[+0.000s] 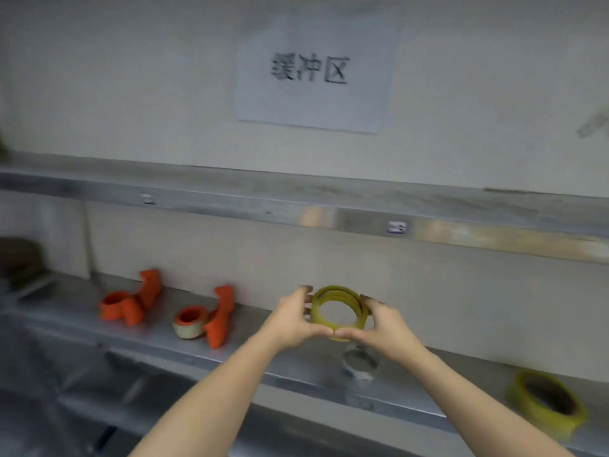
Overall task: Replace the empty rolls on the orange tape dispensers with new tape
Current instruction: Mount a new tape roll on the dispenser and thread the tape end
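Dim, flat light; heavy motion blur

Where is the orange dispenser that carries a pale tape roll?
In the head view, the orange plastic dispenser with a pale roll lies on the metal shelf, left of both hands, right of the other orange dispenser.

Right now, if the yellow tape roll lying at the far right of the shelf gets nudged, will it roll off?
Probably not: the yellow tape roll lies flat on its side, so it should slide, not roll. It looks fairly thick, so likely a bit heavy and stiff. It sits close to the shelf front edge, so a forward push could tip it off.
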The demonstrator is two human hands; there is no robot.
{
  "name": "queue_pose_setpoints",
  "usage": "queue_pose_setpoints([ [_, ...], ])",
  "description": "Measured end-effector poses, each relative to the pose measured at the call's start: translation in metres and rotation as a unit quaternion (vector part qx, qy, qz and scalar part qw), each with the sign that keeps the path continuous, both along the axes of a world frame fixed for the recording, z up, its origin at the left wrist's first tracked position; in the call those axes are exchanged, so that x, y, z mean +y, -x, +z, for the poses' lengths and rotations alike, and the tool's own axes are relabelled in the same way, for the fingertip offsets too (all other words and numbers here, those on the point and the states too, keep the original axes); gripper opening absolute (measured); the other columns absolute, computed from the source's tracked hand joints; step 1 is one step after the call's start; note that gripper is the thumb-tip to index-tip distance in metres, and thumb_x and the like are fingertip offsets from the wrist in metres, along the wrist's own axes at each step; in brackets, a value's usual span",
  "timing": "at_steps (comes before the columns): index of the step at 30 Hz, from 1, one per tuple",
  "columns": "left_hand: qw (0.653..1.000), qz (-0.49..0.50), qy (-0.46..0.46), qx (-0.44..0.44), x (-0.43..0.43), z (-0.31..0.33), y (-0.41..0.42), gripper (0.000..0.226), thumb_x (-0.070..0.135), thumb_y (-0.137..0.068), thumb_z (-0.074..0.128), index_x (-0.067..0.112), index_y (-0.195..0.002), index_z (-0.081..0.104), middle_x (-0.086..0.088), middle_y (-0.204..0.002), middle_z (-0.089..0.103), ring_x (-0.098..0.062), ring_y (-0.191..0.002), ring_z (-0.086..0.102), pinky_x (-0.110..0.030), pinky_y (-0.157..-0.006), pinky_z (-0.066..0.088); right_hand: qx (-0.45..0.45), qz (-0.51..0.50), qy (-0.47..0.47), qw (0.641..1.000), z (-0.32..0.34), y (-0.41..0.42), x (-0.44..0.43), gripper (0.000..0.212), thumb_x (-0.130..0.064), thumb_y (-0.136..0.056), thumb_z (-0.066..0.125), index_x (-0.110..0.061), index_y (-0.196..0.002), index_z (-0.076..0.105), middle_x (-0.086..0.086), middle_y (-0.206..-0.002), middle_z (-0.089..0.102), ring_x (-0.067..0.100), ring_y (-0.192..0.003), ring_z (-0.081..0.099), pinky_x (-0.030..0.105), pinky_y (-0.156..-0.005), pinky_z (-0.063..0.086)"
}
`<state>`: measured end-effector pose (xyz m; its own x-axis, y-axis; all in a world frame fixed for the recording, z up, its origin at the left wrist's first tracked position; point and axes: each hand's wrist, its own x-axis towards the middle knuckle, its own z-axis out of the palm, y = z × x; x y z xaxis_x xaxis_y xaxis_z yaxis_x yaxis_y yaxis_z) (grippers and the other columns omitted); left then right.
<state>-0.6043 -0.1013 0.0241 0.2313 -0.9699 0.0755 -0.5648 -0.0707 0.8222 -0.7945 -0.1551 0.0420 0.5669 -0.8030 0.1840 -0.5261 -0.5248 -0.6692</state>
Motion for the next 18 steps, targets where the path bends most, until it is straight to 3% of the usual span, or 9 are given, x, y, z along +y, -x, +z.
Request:
queue_pose_setpoints([
  [4,0.999,0.051,0.008,0.005,0.075,0.01,-0.105,0.106,0.019,-0.059,0.093,0.002,-0.145,0.035,-0.01,-0.137,0.055,-0.017,-0.118,0.06,-0.021,-0.095,0.049,-0.025,0.072,0.036,0.996,0.018,-0.103,0.054,0.067,-0.04,-0.061,0.084,-0.021,-0.121,0.059,-0.018,-0.107,0.059,-0.006,-0.099,0.052,-0.002,-0.076,0.034],
  [6,0.997,0.069,0.016,-0.002,0.113,0.016,-0.159,0.102,0.016,-0.058,0.093,0.003,-0.142,0.039,-0.007,-0.136,0.057,-0.01,-0.111,0.061,-0.014,-0.089,0.051,-0.035,0.1,0.038,0.994,0.025,-0.158,0.084,0.064,-0.035,-0.062,0.085,-0.024,-0.119,0.06,-0.026,-0.101,0.055,-0.011,-0.096,0.05,-0.009,-0.075,0.031],
  [8,0.996,0.089,0.021,-0.022,0.149,0.026,-0.21,0.101,0.017,-0.058,0.093,0.004,-0.143,0.038,-0.005,-0.139,0.054,-0.009,-0.114,0.058,-0.012,-0.089,0.048,-0.04,0.118,0.031,0.992,0.026,-0.213,0.11,0.065,-0.037,-0.06,0.086,-0.025,-0.119,0.061,-0.025,-0.1,0.057,-0.014,-0.093,0.053,-0.006,-0.079,0.035],
  [10,0.994,0.099,0.024,-0.037,0.18,0.034,-0.259,0.104,0.022,-0.058,0.093,0.006,-0.144,0.038,-0.005,-0.142,0.052,-0.012,-0.122,0.056,-0.018,-0.096,0.047,-0.045,0.128,0.024,0.99,0.025,-0.267,0.135,0.067,-0.044,-0.058,0.085,-0.029,-0.118,0.061,-0.025,-0.097,0.061,-0.01,-0.09,0.059,0.004,-0.083,0.044],
  [14,0.993,0.108,0.014,-0.05,0.223,0.038,-0.342,0.103,0.025,-0.059,0.092,0.01,-0.145,0.037,-0.003,-0.138,0.055,-0.006,-0.112,0.056,-0.015,-0.093,0.044,-0.078,0.139,0.039,0.986,0.023,-0.352,0.172,0.059,-0.044,-0.057,0.086,-0.042,-0.109,0.056,-0.039,-0.088,0.049,-0.023,-0.079,0.049,-0.008,-0.071,0.033],
  [18,0.991,0.116,0.004,-0.062,0.235,0.034,-0.402,0.106,0.031,-0.061,0.091,0.012,-0.148,0.033,-0.003,-0.143,0.052,-0.013,-0.127,0.053,-0.023,-0.103,0.045,-0.071,0.13,0.035,0.988,0.02,-0.415,0.181,0.067,-0.039,-0.058,0.087,-0.025,-0.118,0.06,-0.028,-0.093,0.054,-0.007,-0.093,0.054,-0.008,-0.072,0.032],
])
